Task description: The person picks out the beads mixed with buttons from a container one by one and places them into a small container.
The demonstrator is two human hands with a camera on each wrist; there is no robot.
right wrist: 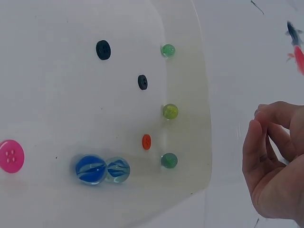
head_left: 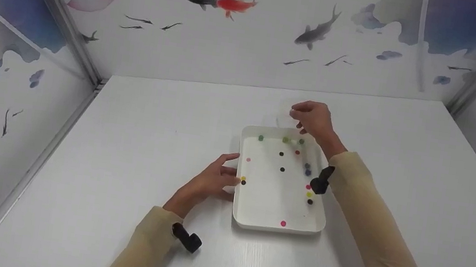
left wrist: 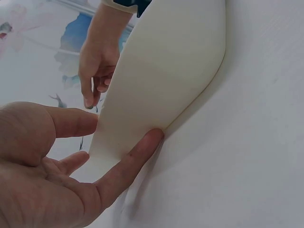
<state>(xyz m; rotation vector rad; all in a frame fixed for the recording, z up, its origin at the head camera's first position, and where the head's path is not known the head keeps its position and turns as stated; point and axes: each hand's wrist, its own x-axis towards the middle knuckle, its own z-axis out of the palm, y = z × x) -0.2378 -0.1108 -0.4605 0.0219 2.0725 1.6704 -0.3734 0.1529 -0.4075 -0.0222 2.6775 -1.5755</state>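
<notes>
My right hand [head_left: 314, 118] is above the far edge of the white tray [head_left: 261, 202], its thumb and fingertips pinching a tiny object. In the right wrist view only a sliver of the small object [right wrist: 257, 113] shows; I cannot tell its kind. A faint clear container [head_left: 284, 116] stands behind the tray, below those fingertips. My left hand [head_left: 213, 179] is at the tray's left side, fingers spread, fingertips touching the outer wall and rim. In the tray lie green marbles [right wrist: 169, 111], blue-swirled marbles [right wrist: 91, 169], dark buttons [right wrist: 103, 50], an orange-red button [right wrist: 147, 141] and a pink button [right wrist: 11, 156].
The tray stands on a white table [head_left: 148, 139]. Panels printed with fish [head_left: 237, 5] enclose the back and sides, with a metal post [head_left: 86, 56] at the back left corner. More buttons lie along the tray's right side, including a yellow button [head_left: 309, 194].
</notes>
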